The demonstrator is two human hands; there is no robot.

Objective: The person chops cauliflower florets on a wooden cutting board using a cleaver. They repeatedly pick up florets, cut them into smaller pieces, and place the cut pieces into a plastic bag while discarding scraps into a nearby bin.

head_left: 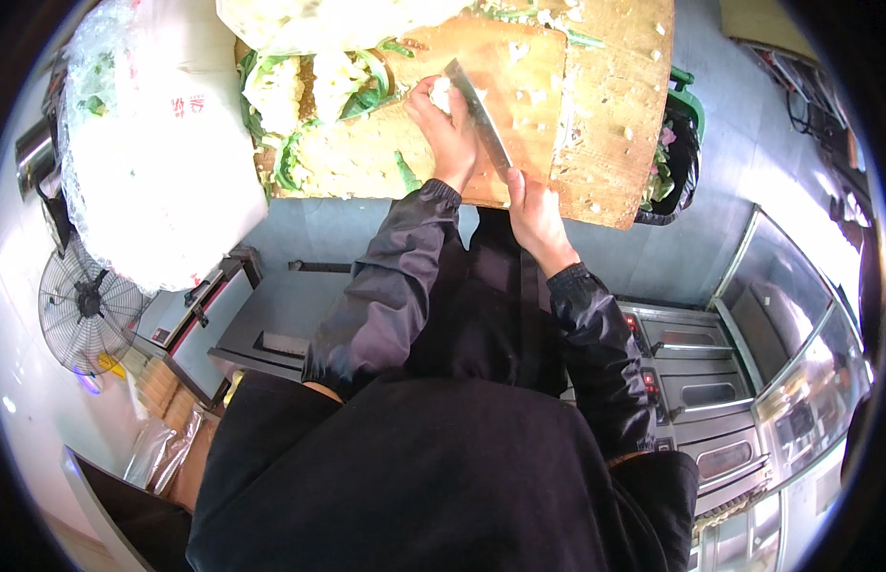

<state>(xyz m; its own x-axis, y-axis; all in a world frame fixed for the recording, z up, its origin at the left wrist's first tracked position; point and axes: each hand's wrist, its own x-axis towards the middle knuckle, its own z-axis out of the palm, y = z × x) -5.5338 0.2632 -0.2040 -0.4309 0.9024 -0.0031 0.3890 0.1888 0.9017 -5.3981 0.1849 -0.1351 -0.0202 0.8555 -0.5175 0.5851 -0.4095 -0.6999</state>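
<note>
My left hand (447, 129) is closed around a small white cauliflower floret (441, 93) over the wooden cutting board (519, 81). Gripped by its handle in my right hand (538, 217) is a knife (481, 116). The blade slants up and away, right beside the fingers of my left hand; whether it touches the floret I cannot tell. Left of my hands lie larger cauliflower pieces (340, 81) with green leaves. A loose green leaf (407, 173) rests near the board's front edge. Small white crumbs are scattered over the board.
A whitish plastic bag (338, 21) covers the board's far side. A big white sack (190, 157) stands at the left. On the right hangs a bin with a black liner (689, 176) holding leaf scraps. A fan (88, 297) and steel ovens (700, 391) flank me lower down.
</note>
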